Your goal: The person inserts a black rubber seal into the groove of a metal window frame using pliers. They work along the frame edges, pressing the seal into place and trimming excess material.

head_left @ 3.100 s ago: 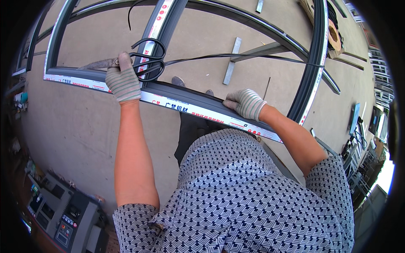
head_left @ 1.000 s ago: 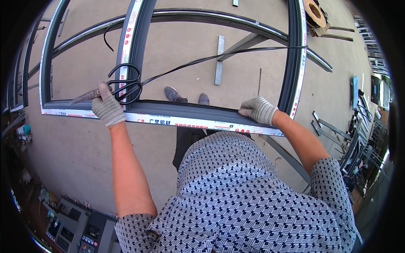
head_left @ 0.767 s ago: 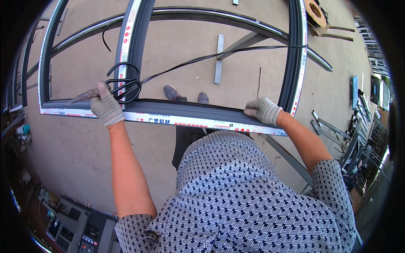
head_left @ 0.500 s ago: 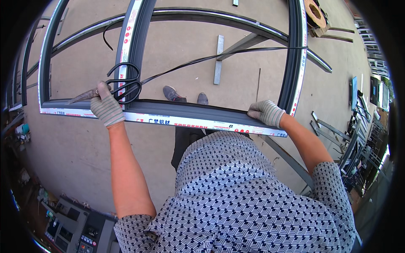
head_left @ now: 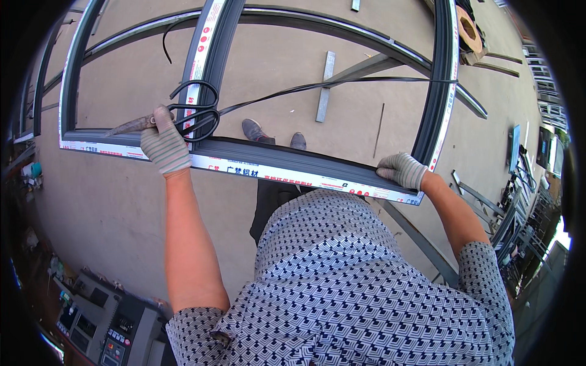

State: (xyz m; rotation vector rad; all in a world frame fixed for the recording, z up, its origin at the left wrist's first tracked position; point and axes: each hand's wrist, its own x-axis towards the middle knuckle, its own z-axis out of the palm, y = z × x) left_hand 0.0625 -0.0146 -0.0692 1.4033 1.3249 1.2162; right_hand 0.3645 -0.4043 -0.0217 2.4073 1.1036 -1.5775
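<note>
My left hand (head_left: 166,141), in a striped work glove, is closed on a pair of scissors (head_left: 130,126). Their worn blades point left above the near rail, and the big black loop handles lie over the frame's middle bar. The window frame (head_left: 274,160) has dark profiles edged with printed film and spans the view before me. At the right end of its near rail, my gloved right hand (head_left: 403,170) is curled over the inner edge. A long thin black strip (head_left: 317,87) runs from the scissor handles across the opening to the right bar. Whether strip lies under my right fingers is hidden.
Below the frame, metal support rails (head_left: 329,23) cross, with a short metal bar (head_left: 325,91) on the floor. A cardboard-cored roll (head_left: 469,32) lies at far right. Metal lengths (head_left: 479,187) are stacked on the right; a grey machine (head_left: 116,326) stands lower left.
The frame, the scissors and both hands appear slightly further right, and the frame's near rail slopes more. The floor also shifts a little in view. Both hands keep their holds.
</note>
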